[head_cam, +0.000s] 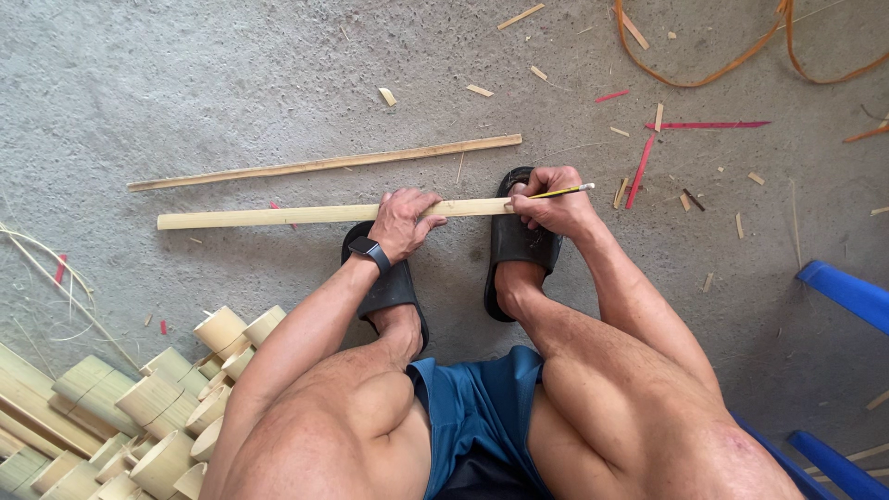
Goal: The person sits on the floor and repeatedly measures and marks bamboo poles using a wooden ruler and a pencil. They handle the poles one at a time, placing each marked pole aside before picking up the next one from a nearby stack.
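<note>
A long pale bamboo strip (pixel 278 216) lies across the concrete floor in front of my feet. My left hand (pixel 405 222), with a dark watch on the wrist, presses down on the strip near its right part. My right hand (pixel 553 206) grips a yellow pencil (pixel 563 192), its tip at the strip's right end. A second, thinner bamboo strip (pixel 324 163) lies a little farther away, apart from both hands. Both feet wear black slide sandals (pixel 512 243) under the strip.
A pile of cut bamboo tube sections (pixel 157 407) sits at the lower left. Blue plastic furniture parts (pixel 847 294) stand at the right. Orange strapping (pixel 704 74), red slivers (pixel 708 124) and wood chips litter the far floor.
</note>
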